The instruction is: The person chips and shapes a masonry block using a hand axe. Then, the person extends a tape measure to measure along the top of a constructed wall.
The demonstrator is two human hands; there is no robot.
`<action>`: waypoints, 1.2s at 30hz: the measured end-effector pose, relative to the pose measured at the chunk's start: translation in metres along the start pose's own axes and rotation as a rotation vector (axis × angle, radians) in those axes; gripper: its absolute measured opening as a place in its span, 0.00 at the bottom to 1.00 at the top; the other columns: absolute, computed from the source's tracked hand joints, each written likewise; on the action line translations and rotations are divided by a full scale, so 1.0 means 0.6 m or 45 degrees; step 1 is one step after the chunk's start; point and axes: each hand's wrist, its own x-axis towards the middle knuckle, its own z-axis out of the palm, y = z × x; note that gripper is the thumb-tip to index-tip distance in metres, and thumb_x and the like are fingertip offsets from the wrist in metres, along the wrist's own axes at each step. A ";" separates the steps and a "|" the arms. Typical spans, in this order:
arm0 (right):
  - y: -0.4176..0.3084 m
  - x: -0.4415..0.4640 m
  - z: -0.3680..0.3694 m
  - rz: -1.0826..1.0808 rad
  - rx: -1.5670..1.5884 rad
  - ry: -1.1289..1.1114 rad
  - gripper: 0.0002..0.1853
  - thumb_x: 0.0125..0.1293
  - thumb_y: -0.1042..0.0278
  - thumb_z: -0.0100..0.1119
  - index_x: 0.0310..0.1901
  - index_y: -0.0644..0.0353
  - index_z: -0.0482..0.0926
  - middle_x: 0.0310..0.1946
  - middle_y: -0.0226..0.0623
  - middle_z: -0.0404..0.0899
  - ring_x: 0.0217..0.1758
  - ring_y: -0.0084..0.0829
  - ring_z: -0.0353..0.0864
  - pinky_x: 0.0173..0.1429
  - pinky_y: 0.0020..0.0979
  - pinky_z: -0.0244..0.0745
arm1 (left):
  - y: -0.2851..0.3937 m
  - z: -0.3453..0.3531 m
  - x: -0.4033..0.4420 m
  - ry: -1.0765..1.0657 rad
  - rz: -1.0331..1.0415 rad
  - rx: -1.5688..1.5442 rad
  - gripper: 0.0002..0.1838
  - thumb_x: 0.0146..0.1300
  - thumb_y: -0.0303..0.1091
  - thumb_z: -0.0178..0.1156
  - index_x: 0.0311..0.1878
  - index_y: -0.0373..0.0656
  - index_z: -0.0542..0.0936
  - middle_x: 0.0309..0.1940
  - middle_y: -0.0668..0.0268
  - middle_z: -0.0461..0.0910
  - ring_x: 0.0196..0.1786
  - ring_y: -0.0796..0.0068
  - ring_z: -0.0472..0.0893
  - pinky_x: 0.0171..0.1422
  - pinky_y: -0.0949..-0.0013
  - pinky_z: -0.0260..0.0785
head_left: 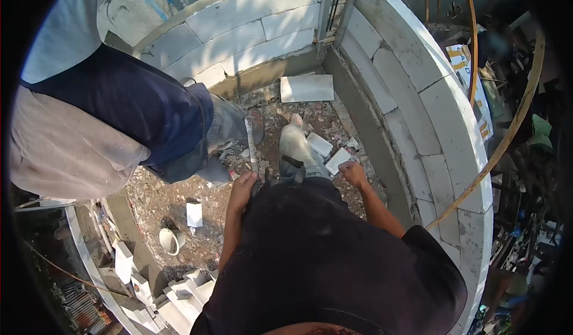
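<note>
My left hand (242,191) is closed round the lower end of a long, narrow, grey blade-like tool (251,147), which points away from me. Its exact kind is unclear. In front of my right thigh, my right hand (353,174) is curled shut, and whatever may be in its fingers is hidden. Just beyond that hand, as seen from above, lies a small white block piece (338,160) on the rubble floor. A second white piece (320,144) lies beside my trouser leg (293,144).
Walls of white blocks (412,90) enclose the floor, meeting at a corner post with rebar. A co-worker in dark blue (131,102) stands close on the left. A larger block (307,88), a bucket (171,241) and stacked blocks (185,299) sit around.
</note>
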 end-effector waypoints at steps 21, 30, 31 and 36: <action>0.086 -0.405 -0.234 -0.252 0.475 0.058 0.26 0.74 0.57 0.58 0.64 0.67 0.72 0.37 0.39 0.82 0.36 0.24 0.80 0.37 0.28 0.78 | -0.063 0.487 -0.326 -0.418 -0.166 1.169 0.17 0.65 0.46 0.55 0.41 0.48 0.88 0.36 0.55 0.86 0.44 0.48 0.84 0.48 0.49 0.74; 0.122 -0.424 -0.233 -0.338 0.186 -0.630 0.18 0.72 0.59 0.61 0.54 0.65 0.79 0.31 0.33 0.80 0.29 0.22 0.78 0.31 0.26 0.75 | -0.160 0.620 -0.589 0.150 -0.506 0.756 0.18 0.64 0.43 0.52 0.40 0.43 0.87 0.42 0.51 0.86 0.47 0.46 0.84 0.52 0.48 0.74; 0.103 -0.422 -0.229 -0.436 0.094 -0.688 0.17 0.71 0.59 0.62 0.52 0.65 0.80 0.31 0.32 0.80 0.29 0.22 0.77 0.30 0.25 0.74 | -0.186 0.632 -0.603 0.206 -0.486 0.735 0.17 0.64 0.43 0.52 0.41 0.44 0.87 0.43 0.52 0.86 0.48 0.47 0.84 0.52 0.47 0.74; 0.016 -0.434 -0.151 -0.773 -0.199 -1.071 0.13 0.70 0.62 0.63 0.47 0.64 0.83 0.29 0.28 0.79 0.27 0.18 0.74 0.30 0.22 0.69 | -0.214 0.647 -0.701 0.499 -0.465 0.569 0.17 0.64 0.44 0.53 0.43 0.47 0.88 0.45 0.56 0.86 0.49 0.51 0.84 0.52 0.49 0.74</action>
